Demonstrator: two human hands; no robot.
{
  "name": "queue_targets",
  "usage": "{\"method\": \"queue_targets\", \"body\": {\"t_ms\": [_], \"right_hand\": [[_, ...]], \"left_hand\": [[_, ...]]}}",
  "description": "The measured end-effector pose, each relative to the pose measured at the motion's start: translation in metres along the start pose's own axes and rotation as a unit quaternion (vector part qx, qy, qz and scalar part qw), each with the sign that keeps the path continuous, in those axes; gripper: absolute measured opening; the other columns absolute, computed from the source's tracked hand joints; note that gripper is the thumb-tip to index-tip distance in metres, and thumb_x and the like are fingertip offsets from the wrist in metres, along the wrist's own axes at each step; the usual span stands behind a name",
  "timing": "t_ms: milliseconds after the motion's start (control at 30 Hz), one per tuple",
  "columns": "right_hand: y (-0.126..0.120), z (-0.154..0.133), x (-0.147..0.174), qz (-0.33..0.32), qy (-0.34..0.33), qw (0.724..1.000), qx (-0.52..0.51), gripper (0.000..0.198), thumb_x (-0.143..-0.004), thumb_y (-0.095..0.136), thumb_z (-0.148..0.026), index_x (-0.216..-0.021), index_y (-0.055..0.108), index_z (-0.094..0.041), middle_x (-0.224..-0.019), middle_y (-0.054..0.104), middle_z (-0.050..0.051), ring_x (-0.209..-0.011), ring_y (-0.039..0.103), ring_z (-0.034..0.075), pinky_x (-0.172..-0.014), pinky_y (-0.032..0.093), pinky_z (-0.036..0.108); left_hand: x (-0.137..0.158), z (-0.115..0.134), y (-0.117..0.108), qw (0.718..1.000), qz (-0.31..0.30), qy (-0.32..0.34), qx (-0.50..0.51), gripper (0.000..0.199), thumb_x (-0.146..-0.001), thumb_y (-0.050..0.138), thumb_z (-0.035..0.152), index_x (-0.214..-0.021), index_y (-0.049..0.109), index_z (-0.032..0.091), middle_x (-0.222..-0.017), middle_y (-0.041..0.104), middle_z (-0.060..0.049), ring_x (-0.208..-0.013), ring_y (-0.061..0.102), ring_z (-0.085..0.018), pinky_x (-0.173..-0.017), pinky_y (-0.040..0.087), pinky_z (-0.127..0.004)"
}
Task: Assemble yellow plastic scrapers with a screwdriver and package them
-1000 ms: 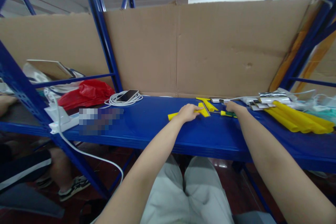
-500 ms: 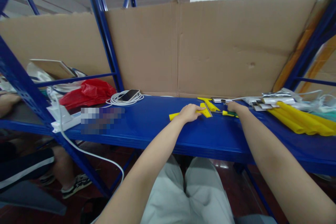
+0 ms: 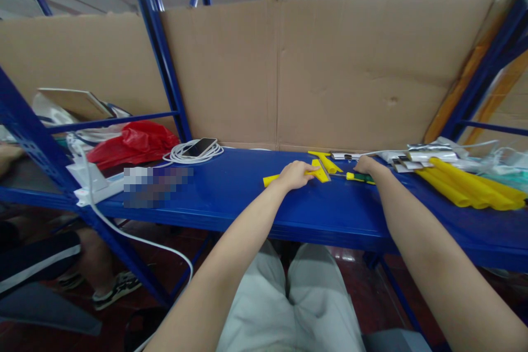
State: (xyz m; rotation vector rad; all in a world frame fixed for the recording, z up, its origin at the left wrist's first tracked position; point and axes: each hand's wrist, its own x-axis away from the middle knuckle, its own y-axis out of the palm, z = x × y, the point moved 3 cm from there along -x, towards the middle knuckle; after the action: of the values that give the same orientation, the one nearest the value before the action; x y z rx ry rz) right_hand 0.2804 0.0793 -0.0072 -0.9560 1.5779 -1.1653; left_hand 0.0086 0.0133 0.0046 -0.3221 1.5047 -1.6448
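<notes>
My left hand [image 3: 296, 175] is closed around a yellow scraper [image 3: 322, 172] on the blue shelf top. Its handle end sticks out to the left of my palm, and its flat triangular head with a grey edge points right. Just behind that head lies a second yellow scraper-like piece [image 3: 330, 163]. My right hand [image 3: 366, 165] reaches down to the shelf top, fingers together and mostly hidden; what they pinch, if anything, cannot be made out. Right below it rests a screwdriver [image 3: 359, 177] with a yellow and green handle, its shaft pointing left.
Silver-white packets [image 3: 433, 155] and rolled yellow sheets [image 3: 470, 187] lie at the right. A phone [image 3: 202, 147] sits on a coiled white cable [image 3: 179, 153], near a red plastic bag [image 3: 134, 143]. Cardboard [image 3: 330, 71] walls the back. Another person's leg [image 3: 94, 258] shows at lower left.
The view has shifted slightly. Both hands stay in nearly the same places, the left one still on the scraper.
</notes>
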Motion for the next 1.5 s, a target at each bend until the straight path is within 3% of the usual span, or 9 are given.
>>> {"method": "queue_targets", "body": {"t_ms": [133, 533, 800, 933, 1067, 1167, 1300, 1500], "right_hand": [[-0.001, -0.003, 0.002, -0.073, 0.021, 0.995, 0.066, 0.028, -0.072, 0.065, -0.017, -0.095, 0.071, -0.003, -0.091, 0.069, 0.021, -0.091, 0.066, 0.027, -0.074, 0.049, 0.029], [-0.008, -0.001, 0.008, -0.058, 0.034, 0.997, 0.041, 0.03, -0.064, 0.074, -0.021, -0.091, 0.071, -0.006, -0.088, 0.069, 0.02, -0.086, 0.067, 0.028, -0.07, 0.052, 0.03], [-0.016, -0.01, 0.02, -0.042, 0.032, 0.998, 0.024, 0.025, -0.073, 0.065, -0.02, -0.089, 0.071, -0.003, -0.088, 0.069, 0.022, -0.087, 0.066, 0.028, -0.07, 0.049, 0.029], [-0.026, -0.029, 0.029, -0.003, -0.007, 0.995, -0.095, 0.02, -0.08, 0.057, -0.021, -0.079, 0.072, -0.007, -0.078, 0.07, 0.014, -0.077, 0.066, 0.023, -0.065, 0.047, 0.025], [-0.033, -0.055, 0.04, 0.023, -0.068, 0.964, -0.258, 0.019, -0.081, 0.055, -0.022, -0.078, 0.069, -0.01, -0.075, 0.069, 0.007, -0.069, 0.061, 0.015, -0.063, 0.045, 0.023], [-0.033, -0.077, 0.048, 0.014, -0.134, 0.938, -0.319, 0.017, -0.08, 0.056, -0.024, -0.074, 0.067, -0.012, -0.071, 0.067, 0.004, -0.063, 0.057, 0.013, -0.062, 0.044, 0.022], [-0.03, -0.098, 0.056, 0.011, -0.199, 0.933, -0.3, 0.015, -0.078, 0.058, -0.024, -0.07, 0.066, -0.013, -0.069, 0.066, 0.004, -0.062, 0.056, 0.013, -0.062, 0.043, 0.024], [-0.028, -0.104, 0.058, 0.034, -0.211, 0.95, -0.226, 0.015, -0.079, 0.056, -0.017, -0.069, 0.066, -0.013, -0.075, 0.069, 0.008, -0.069, 0.059, 0.016, -0.066, 0.044, 0.025]], "left_hand": [[0.0, 0.0, 0.0, 1.0, 0.001, 0.002, -0.002, 0.038, -0.084, 0.059, 0.025, -0.122, 0.061, 0.027, -0.12, 0.064, -0.003, -0.112, 0.058, -0.021, -0.095, 0.043, -0.031], [0.0, -0.001, -0.001, 1.0, 0.003, 0.004, -0.009, 0.039, -0.085, 0.058, 0.026, -0.123, 0.06, 0.027, -0.12, 0.064, -0.004, -0.112, 0.058, -0.02, -0.095, 0.043, -0.029], [-0.001, -0.003, 0.001, 1.0, 0.007, 0.001, -0.009, 0.038, -0.084, 0.059, 0.026, -0.122, 0.061, 0.027, -0.119, 0.065, -0.004, -0.11, 0.059, -0.02, -0.092, 0.043, -0.028], [-0.001, -0.003, 0.0, 1.0, 0.016, 0.0, -0.013, 0.037, -0.082, 0.061, 0.026, -0.119, 0.063, 0.029, -0.115, 0.067, -0.003, -0.106, 0.061, -0.02, -0.088, 0.044, -0.026], [-0.001, -0.003, 0.0, 1.0, 0.023, 0.001, -0.018, 0.035, -0.081, 0.064, 0.027, -0.116, 0.066, 0.028, -0.112, 0.068, -0.004, -0.1, 0.063, -0.019, -0.086, 0.045, -0.025], [-0.002, -0.004, 0.0, 0.999, 0.026, 0.005, -0.019, 0.034, -0.08, 0.065, 0.027, -0.113, 0.067, 0.027, -0.109, 0.069, -0.005, -0.097, 0.063, -0.019, -0.084, 0.045, -0.026], [-0.002, -0.003, 0.0, 0.999, 0.029, 0.012, -0.019, 0.033, -0.079, 0.066, 0.026, -0.111, 0.068, 0.025, -0.106, 0.07, -0.007, -0.093, 0.064, -0.02, -0.083, 0.046, -0.027], [-0.002, -0.002, -0.001, 0.999, 0.027, 0.011, -0.023, 0.032, -0.078, 0.066, 0.026, -0.111, 0.069, 0.026, -0.106, 0.069, -0.006, -0.094, 0.064, -0.02, -0.082, 0.046, -0.026]]}}
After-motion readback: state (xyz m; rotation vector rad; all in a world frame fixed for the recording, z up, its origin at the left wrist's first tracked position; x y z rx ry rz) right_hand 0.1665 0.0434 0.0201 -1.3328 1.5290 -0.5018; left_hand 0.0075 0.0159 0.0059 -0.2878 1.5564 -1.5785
